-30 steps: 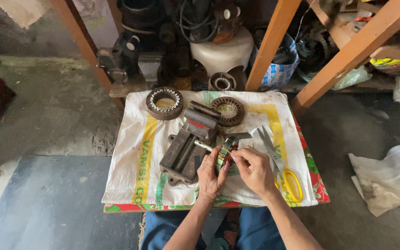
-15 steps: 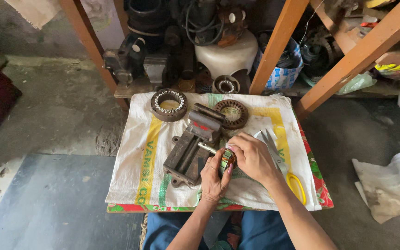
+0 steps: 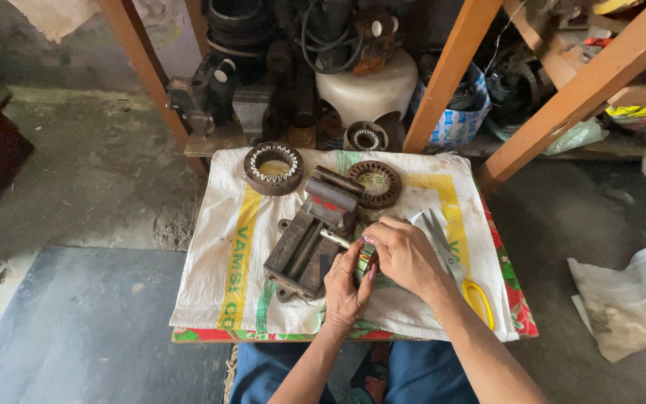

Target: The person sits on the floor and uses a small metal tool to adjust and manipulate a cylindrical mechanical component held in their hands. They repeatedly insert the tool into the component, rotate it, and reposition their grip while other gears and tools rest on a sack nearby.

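iron bench vise just left of both hands
left hand and right hand pinch one small green part together, at the vise's near right end.

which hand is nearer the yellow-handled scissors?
Right. The right hand sits just beside the scissors, partly over them; the left hand is farther off, toward the vise.

White woven sack spread over low table; on it a dark metal vise, two toothed stator rings, yellow-handled scissors; orange wooden frame behind, crumpled cloth on floor.
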